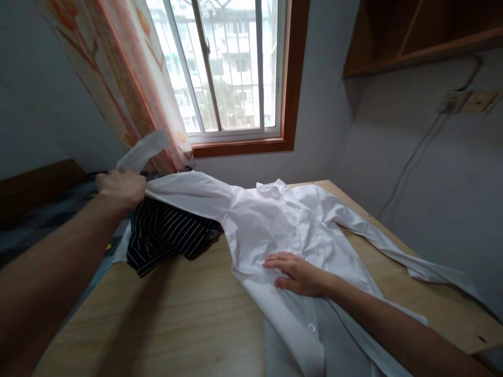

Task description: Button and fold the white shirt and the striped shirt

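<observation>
A white button-up shirt (259, 220) lies front side up across the wooden table, its collar toward the window. My left hand (121, 186) is closed round one sleeve near the cuff and holds it raised and stretched out to the left. The cuff end sticks up past my fist, slightly blurred. My right hand (296, 273) rests on the shirt front beside the button line, palm down with fingers extended. The other sleeve trails to the right along the table. Below the raised sleeve lies a black garment with white stripes (168, 230).
The wooden table (188, 319) stands below a window (231, 68) with a patterned curtain (118, 68) at its left. A bed with dark checked bedding (43, 204) is at the far left. A wall shelf (424, 52) and a socket with a cable (456, 102) are on the right.
</observation>
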Tool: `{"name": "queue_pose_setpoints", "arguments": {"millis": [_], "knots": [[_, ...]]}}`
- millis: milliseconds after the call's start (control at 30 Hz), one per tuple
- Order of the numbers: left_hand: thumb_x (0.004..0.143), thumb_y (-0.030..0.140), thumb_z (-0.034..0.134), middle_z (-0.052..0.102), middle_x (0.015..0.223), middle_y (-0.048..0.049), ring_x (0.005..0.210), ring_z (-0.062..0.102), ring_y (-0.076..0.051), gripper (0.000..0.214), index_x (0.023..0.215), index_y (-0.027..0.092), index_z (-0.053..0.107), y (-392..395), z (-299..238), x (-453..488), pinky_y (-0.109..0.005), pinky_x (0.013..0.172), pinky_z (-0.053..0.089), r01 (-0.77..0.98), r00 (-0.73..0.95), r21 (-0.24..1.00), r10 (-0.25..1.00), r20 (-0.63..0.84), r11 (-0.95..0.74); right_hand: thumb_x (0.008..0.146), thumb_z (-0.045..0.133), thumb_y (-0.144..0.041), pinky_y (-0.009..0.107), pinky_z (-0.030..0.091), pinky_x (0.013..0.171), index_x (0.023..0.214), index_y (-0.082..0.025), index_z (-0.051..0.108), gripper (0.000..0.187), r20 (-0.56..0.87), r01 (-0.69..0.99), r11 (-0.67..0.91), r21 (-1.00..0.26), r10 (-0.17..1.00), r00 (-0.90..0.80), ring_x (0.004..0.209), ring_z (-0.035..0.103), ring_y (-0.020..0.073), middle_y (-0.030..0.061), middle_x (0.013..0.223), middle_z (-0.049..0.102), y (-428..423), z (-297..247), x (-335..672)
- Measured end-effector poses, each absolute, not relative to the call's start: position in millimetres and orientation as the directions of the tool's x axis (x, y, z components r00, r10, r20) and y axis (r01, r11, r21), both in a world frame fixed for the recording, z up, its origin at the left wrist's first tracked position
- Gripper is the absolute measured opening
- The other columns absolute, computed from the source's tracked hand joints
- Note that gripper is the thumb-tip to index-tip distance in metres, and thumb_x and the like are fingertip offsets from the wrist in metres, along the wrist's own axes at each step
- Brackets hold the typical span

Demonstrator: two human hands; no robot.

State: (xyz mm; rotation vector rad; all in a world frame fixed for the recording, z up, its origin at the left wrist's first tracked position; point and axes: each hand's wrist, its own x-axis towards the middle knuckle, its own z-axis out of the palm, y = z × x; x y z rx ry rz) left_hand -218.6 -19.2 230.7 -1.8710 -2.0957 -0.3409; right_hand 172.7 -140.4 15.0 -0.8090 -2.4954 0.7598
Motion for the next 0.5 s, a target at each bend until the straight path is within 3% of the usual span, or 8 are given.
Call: {"name": "queue_pose_setpoints", "arguments": {"millis": [67,100,167,233,267,333,400,500], "knots": [[0.083,0.041,0.054,0.063,0.081,-0.0087,0.112,0.051,-0.035,0.031,0.073,0.014,0.064,-27,209,-211,-0.054,0.094,0.036,0.972,-0.168,-0.078,0.886,0.432,0.223,0.091,0.057,-0.030,0.039,0.039,0.109,0.136,-0.022,0.053,0.046,0.217,0.402,0.666,-0.628,0.646,-0.732,0.128,0.050,0.0210,0.0101,0.138,0.055,-140,25,181],[0.085,0.035,0.052,0.065,0.090,-0.0105,0.113,0.051,-0.035,0.027,0.080,0.013,0.065,-34,196,-200,-0.054,0.094,0.036,0.985,-0.072,-0.110,0.886,0.458,0.137,0.092,0.055,-0.033,0.040,0.038,0.109,0.136,-0.023,0.052,0.045,0.226,0.420,0.660,-0.623,0.666,-0.711,0.129,0.048,0.0213,0.0098,0.138,0.055,-139,30,189],[0.090,0.026,0.043,0.063,0.112,-0.0153,0.116,0.050,-0.033,0.028,0.104,0.011,0.063,-60,167,-165,-0.054,0.096,0.036,0.966,0.245,-0.201,0.835,0.492,-0.165,0.094,0.052,-0.039,0.044,0.036,0.111,0.137,-0.025,0.052,0.045,0.245,0.514,0.636,-0.575,0.734,-0.634,0.133,0.044,0.0234,0.0100,0.142,0.051,-140,39,212],[0.089,0.033,0.051,0.055,0.132,-0.0143,0.123,0.047,-0.029,0.041,0.127,0.016,0.054,-94,133,-118,-0.048,0.103,0.033,0.769,0.636,-0.219,0.683,0.360,-0.601,0.093,0.051,-0.046,0.049,0.032,0.113,0.139,-0.026,0.050,0.050,0.236,0.650,0.579,-0.492,0.808,-0.540,0.138,0.038,0.0270,0.0109,0.147,0.046,-145,41,238],[0.086,0.042,0.057,0.052,0.138,-0.0124,0.125,0.046,-0.029,0.052,0.132,0.021,0.050,-112,116,-94,-0.046,0.105,0.033,0.601,0.792,-0.160,0.556,0.253,-0.783,0.092,0.052,-0.050,0.051,0.030,0.113,0.140,-0.026,0.048,0.054,0.216,0.713,0.538,-0.449,0.840,-0.498,0.140,0.035,0.0287,0.0112,0.149,0.042,-150,39,251],[0.078,0.048,0.065,0.056,0.133,-0.0109,0.120,0.051,-0.028,0.067,0.137,0.022,0.046,-142,85,-53,-0.043,0.104,0.036,0.378,0.924,0.035,0.379,0.054,-0.925,0.091,0.050,-0.057,0.054,0.026,0.114,0.144,-0.027,0.044,0.062,0.136,0.809,0.445,-0.385,0.894,-0.427,0.143,0.028,0.0310,0.0110,0.154,0.035,-162,30,271],[0.075,0.036,0.069,0.068,0.106,-0.0067,0.102,0.059,-0.025,0.045,0.117,0.023,0.060,-156,65,-30,-0.038,0.095,0.042,0.288,0.958,0.200,0.284,-0.050,-0.936,0.090,0.048,-0.061,0.056,0.024,0.115,0.147,-0.028,0.039,0.067,0.025,0.863,0.367,-0.347,0.923,-0.383,0.144,0.024,0.0322,0.0107,0.156,0.030,-175,17,284],[0.071,0.016,0.064,0.067,0.083,-0.0019,0.082,0.061,-0.019,0.014,0.085,0.020,0.063,-146,63,-36,-0.030,0.079,0.046,0.343,0.936,0.413,0.345,-0.073,-0.844,0.090,0.045,-0.062,0.057,0.018,0.116,0.149,-0.028,0.035,0.069,-0.081,0.898,0.310,-0.313,0.933,-0.351,0.146,0.018,0.0326,0.0100,0.158,0.025,-192,2,292]]}}
